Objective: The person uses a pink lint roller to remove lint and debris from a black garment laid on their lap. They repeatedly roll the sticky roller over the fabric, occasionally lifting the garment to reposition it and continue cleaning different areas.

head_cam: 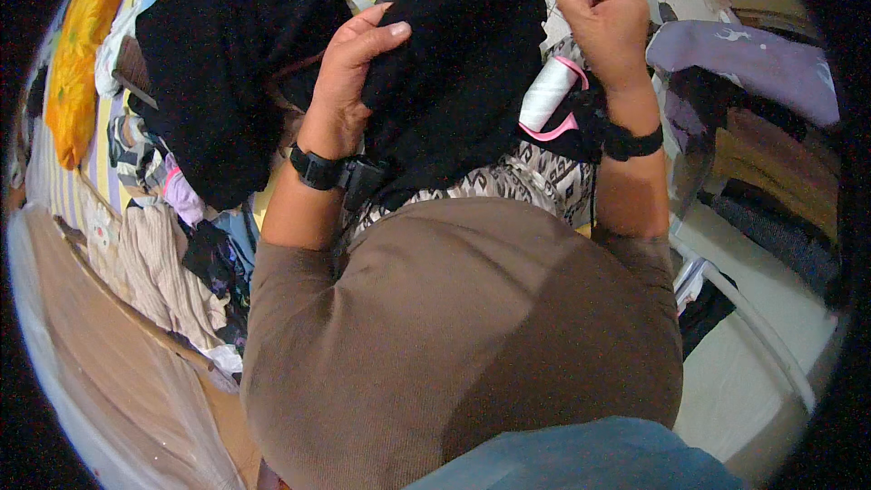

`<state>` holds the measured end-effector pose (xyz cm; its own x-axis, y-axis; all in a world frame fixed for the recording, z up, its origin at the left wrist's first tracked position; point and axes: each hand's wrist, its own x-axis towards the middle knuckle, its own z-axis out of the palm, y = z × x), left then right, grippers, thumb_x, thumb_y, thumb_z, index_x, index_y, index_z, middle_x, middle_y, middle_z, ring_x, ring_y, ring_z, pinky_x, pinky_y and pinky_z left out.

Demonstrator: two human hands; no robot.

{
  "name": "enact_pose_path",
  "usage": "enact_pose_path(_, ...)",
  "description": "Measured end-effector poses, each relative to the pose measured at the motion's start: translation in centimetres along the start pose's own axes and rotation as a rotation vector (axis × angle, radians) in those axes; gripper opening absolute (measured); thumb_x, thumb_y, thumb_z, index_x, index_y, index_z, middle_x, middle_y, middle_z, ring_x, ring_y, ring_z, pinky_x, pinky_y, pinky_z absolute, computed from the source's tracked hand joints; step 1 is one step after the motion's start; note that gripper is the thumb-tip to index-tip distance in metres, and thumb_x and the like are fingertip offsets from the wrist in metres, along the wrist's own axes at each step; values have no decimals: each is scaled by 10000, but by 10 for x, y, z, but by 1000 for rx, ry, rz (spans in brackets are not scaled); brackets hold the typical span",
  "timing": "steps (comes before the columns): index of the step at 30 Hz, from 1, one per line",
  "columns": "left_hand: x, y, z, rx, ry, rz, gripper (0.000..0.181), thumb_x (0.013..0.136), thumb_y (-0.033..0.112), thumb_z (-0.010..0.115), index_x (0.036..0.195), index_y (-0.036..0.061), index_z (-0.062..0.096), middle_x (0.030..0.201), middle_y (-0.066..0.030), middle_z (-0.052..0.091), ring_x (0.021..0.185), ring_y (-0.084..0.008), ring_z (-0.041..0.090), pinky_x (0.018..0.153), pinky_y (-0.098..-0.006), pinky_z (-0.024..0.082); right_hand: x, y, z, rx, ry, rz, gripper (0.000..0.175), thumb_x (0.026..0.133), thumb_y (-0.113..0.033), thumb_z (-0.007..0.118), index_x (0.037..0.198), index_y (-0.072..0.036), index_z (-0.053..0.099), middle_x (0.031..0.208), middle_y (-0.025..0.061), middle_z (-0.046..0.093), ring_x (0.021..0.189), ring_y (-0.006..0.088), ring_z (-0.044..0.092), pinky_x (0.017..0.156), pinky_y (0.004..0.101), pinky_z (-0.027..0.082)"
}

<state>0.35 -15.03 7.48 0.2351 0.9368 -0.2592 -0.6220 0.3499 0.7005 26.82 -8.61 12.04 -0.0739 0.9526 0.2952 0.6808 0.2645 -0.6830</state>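
My left hand [360, 58] grips a black fabric garment [456, 68], pinching it between thumb and fingers. The cloth drapes over my lap and spreads to the left. To its right, my right hand [609, 17] is raised with the fingers curled closed. No thing can be made out in it, though something very thin could be hidden. Below that hand a lint roller [548, 95] with a white sheet roll and pink plastic ends lies at my lap, against the patterned trousers [544, 173]. Each wrist wears a black band.
At left, an orange floral cloth [78, 61] and a heap of clothes [163, 265] lie beyond a curved wooden edge [129, 296]. A purple cushion-like piece [742, 68] sits at right above folded fabrics [776, 231]. A white metal tube [762, 333] curves beside me at lower right.
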Motion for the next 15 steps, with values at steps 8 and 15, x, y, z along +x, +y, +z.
enact_pose_path(8, 15, 6, -23, 112, 285, -29, 268, 833, 43, 593, 1092, -5, 646, 1001, -88, 701, 883, -194, 675, 825, -296, 532, 34, 85, -28, -152, 53, -89, 209, 907, -206, 577, 935, -12, 649, 799, 95, 663, 702, 203, 648, 675, 322, 513)
enact_pose_path(15, 31, -9, -50, 256, 335, -103, 221, 825, 55, 620, 1040, 8, 646, 945, -49, 675, 869, -163, 635, 812, -289, 490, 78, 188, -42, -622, 43, -265, 219, 890, -214, 552, 933, -19, 642, 892, 160, 648, 780, 303, 639, 745, 372, 512)
